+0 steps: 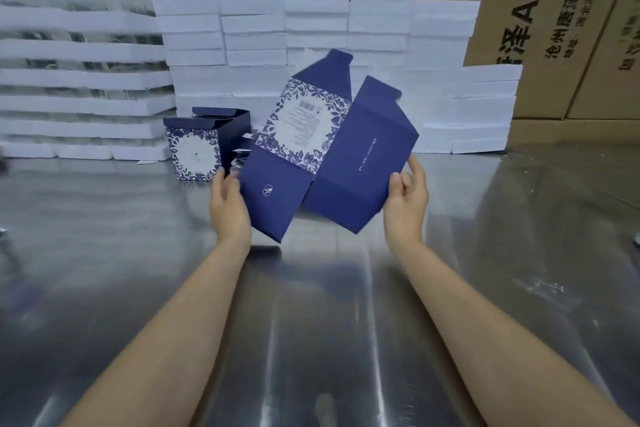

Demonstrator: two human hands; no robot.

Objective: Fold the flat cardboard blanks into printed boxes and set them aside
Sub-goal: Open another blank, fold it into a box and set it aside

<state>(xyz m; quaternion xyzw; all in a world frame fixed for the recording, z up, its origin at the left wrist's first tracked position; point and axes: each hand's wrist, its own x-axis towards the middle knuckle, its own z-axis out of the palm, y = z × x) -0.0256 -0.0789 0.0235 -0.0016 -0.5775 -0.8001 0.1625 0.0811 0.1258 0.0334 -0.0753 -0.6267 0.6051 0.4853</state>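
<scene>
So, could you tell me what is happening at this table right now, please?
A person is holding a flat blue printed blank above the shiny metal table. The left hand grips its left edge and the right hand pinches its right edge; it is only partly opened. One folded box, its top flaps up, stands behind the left hand. White foam trays are stacked behind, before brown cartons.

Matt navy card blank (356, 163), glossy metal table (311, 322), white foam slabs (381, 21)
</scene>
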